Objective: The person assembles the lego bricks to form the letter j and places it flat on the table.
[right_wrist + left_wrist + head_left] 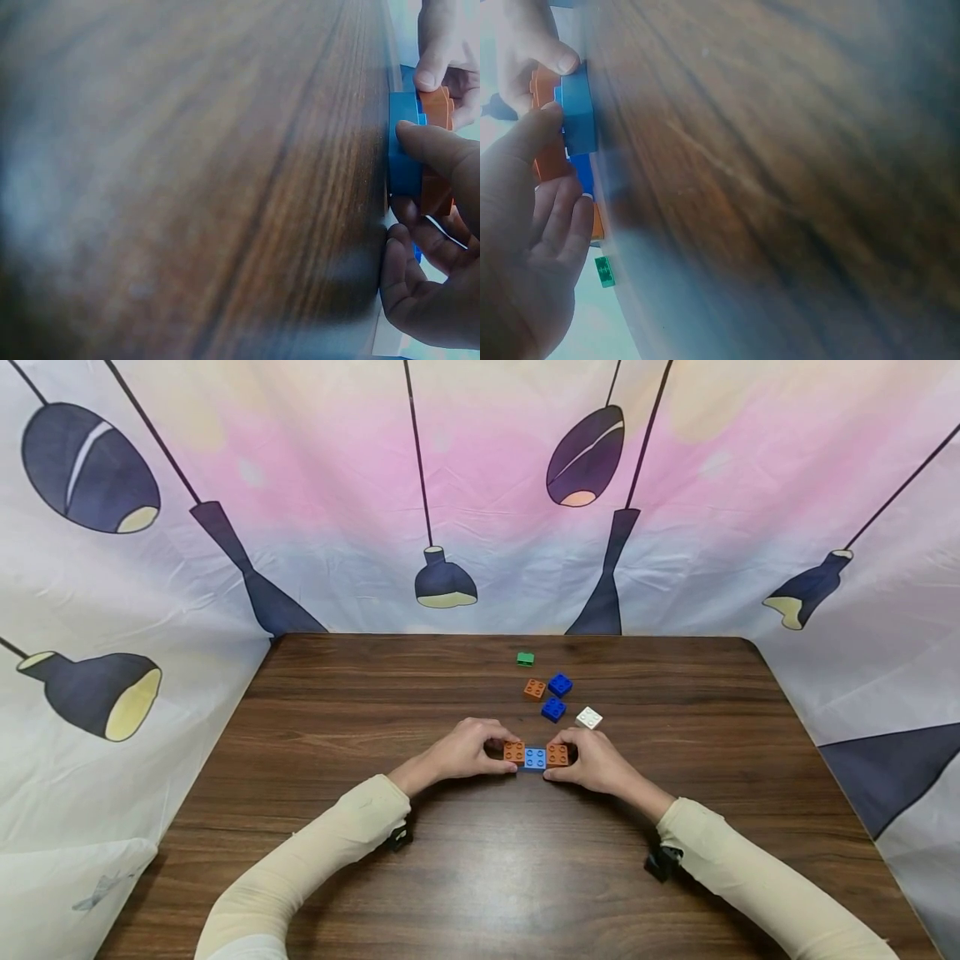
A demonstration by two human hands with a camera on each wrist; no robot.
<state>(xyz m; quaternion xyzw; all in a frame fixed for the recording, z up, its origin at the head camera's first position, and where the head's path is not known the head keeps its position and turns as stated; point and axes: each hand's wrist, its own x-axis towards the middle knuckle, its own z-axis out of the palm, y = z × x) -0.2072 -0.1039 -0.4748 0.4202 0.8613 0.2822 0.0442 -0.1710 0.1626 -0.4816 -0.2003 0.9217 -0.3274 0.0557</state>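
A light blue toy building brick [535,759] lies low on the table, its middle studs showing. On its left end sits an orange brick [513,752], pinched by my left hand [468,750] between thumb and fingers. Another orange brick [557,754] sits on the right end, and my right hand [596,762] pinches it from the other side. The right thumb touches the side of the blue brick [403,161] in the right wrist view. Whether the orange bricks are fully pressed down, I cannot tell.
Beyond the hands lie two dark blue bricks [553,709], a third orange brick [535,689], a white brick [589,717] and a small green brick [525,659]. The brown wooden table [337,693] ends at a lamp-printed cloth [495,527].
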